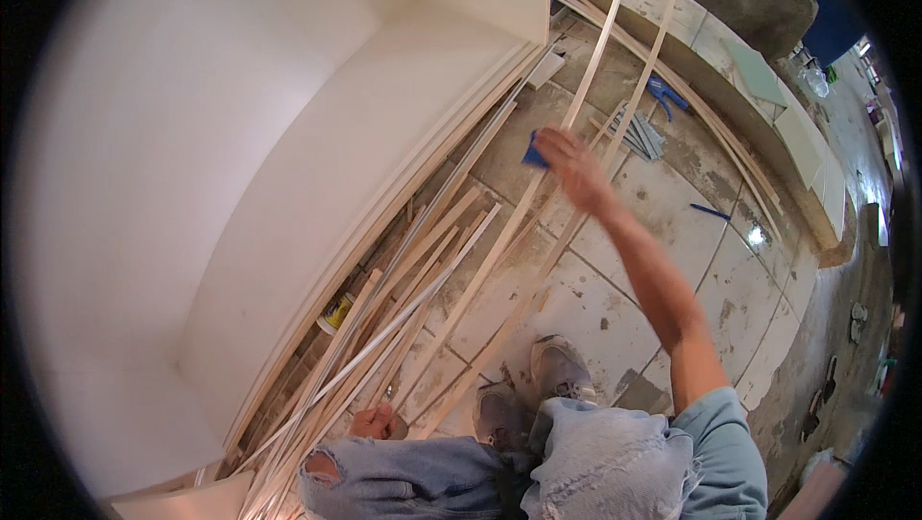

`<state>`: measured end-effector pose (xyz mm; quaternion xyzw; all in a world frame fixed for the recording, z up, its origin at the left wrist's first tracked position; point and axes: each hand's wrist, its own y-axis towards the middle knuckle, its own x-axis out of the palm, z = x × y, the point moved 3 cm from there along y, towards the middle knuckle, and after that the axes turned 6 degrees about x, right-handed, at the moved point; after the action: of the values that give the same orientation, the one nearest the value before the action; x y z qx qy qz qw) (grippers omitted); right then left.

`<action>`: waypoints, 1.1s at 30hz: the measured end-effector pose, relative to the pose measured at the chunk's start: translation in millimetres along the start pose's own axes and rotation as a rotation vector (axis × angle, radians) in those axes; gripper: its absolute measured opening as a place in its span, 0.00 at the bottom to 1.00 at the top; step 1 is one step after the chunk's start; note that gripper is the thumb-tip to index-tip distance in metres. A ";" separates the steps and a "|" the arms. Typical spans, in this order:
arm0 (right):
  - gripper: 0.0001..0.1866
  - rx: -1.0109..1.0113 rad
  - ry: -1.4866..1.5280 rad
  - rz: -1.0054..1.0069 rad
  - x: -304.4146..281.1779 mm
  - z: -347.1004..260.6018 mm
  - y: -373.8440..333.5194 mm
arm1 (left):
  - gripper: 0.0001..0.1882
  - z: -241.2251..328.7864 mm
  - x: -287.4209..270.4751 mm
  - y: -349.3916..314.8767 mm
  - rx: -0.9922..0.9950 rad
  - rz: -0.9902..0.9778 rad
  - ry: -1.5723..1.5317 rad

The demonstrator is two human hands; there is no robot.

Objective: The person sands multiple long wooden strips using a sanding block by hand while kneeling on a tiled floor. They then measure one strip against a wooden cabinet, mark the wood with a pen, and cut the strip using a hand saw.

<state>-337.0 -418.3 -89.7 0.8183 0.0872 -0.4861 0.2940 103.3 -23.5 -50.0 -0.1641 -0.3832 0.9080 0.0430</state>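
My right hand [576, 172] reaches out over the floor, slightly blurred, with its fingers closed round a blue pad [535, 151]. The pad rests against a long, thin wooden strip [499, 241] that slants from the far top toward my left knee. My left hand [375, 421], low beside that knee, has its fingers curled at the near end of the same strip; the leg partly hides its grip. A second long wooden strip [649, 69] lies to the right and passes under my right forearm.
Several loose strips [432, 275] lie along the base of a large white panel [288, 184] on the left, near a small yellow tub [336, 313]. Right of my hand are a blue clamp [663, 95], grey metal pieces [642, 133] and a blue pen-like stick [711, 211]. A low curved ledge [768, 121] bounds the right.
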 end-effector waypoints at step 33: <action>0.26 -0.040 0.126 -0.022 16.4 -114.1 -31.0 | 0.28 102.9 43.7 36.9 -0.207 -0.291 -0.418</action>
<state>-256.9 -330.9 -75.4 0.8403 0.1245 -0.4348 0.2989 29.9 -110.7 -20.6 0.0800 -0.4941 0.8624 0.0761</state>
